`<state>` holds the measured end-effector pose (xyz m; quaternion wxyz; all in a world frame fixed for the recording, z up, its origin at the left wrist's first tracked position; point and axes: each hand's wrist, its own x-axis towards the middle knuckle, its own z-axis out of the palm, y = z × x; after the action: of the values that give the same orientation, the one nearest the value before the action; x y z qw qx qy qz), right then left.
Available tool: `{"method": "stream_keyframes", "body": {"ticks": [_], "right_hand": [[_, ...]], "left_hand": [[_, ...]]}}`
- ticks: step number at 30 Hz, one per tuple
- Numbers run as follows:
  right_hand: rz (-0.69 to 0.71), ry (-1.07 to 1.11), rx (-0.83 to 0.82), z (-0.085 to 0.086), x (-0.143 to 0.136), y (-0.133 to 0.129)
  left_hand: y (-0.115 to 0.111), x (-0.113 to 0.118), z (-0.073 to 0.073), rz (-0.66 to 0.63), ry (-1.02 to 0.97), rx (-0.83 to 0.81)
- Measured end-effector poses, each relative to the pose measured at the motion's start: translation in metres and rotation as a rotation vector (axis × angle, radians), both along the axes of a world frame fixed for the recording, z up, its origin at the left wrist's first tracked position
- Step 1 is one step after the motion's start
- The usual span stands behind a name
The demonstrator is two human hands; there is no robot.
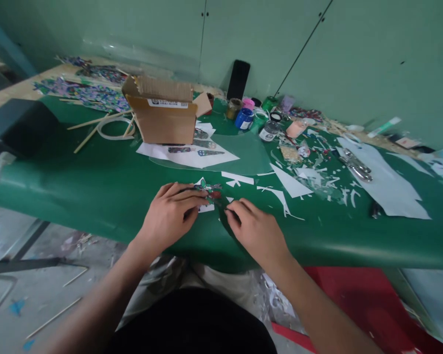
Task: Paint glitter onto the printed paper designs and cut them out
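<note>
Near the table's front edge, my left hand [173,206] lies with its fingers stretched out over a small multicoloured patterned piece [214,194], pressing on it. A bit of white paper [206,208] shows from under that piece. To the right, my right hand [256,226] is closed in a pinch just above the green table cover [107,182]. A thin dark tip shows at its fingertips, too small to name. Just beyond the hands lie white paper strips [238,177].
A cardboard box [164,118] stands on a white sheet [151,151] with patterned cutouts. Behind are paint jars [244,119] and a phone [238,79] leaning on the wall. At right lie paper scraps [313,174] and metal tools [356,164]. A black device [20,125] sits left.
</note>
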<state>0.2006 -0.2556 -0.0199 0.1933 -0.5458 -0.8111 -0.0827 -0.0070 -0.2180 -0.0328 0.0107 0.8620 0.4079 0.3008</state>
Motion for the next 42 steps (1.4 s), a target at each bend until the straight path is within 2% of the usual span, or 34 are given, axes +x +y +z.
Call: {"method": "stream_keyframes", "body": {"ticks": [4,7,18,42], "right_hand": [[-0.091,0.092,-0.03,-0.002,-0.008,-0.001],[-0.131,0.1,-0.056,-0.002,-0.016,0.001],[-0.212,0.032,-0.152,0.003,-0.024,0.004],[-0.232,0.003,-0.154,0.007,-0.029,0.002]], "left_hand": [[-0.015,0.015,-0.001,0.155,-0.024,0.062],[-0.021,0.021,-0.002,0.194,-0.043,0.06],[-0.02,0.02,-0.003,0.194,-0.048,0.068],[-0.02,0.019,-0.003,0.197,-0.067,0.053]]}}
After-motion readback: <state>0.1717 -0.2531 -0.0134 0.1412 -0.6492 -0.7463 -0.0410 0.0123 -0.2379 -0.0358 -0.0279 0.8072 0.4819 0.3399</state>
